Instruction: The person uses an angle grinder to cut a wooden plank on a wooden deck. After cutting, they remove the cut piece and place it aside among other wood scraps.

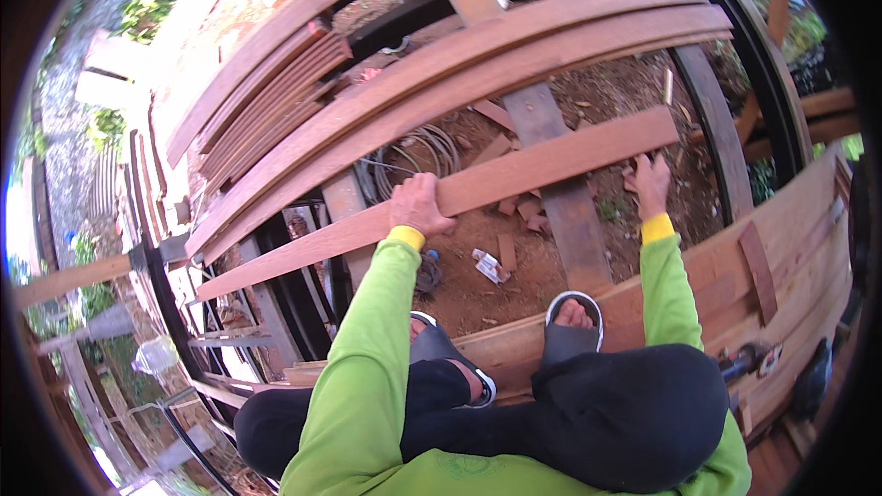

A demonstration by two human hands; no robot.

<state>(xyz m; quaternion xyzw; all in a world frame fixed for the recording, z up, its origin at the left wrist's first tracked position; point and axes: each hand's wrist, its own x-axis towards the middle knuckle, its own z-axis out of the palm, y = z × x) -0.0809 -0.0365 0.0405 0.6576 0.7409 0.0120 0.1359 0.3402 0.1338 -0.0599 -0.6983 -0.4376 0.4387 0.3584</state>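
Two hands grip one long wooden plank [441,197] lying across the black metal frame [726,142]: our left hand [418,207] near its middle, right hand [650,182] near its end. It looks stiff and heavy; wide-apart holds suit it.

**Red-brown wood, green sleeves**

The plank [441,195] under the left grip [418,206] and right grip [650,182] is reddish brown, like the boards [514,55] beyond them. Both sleeves [367,349] behind the grips are bright lime green with yellow cuffs [405,237]. Below, the trousers [634,413] are black, the sandals [571,335] grey with white edging. The soil [542,248] beneath is rust-red, the metal frame [735,46] black.
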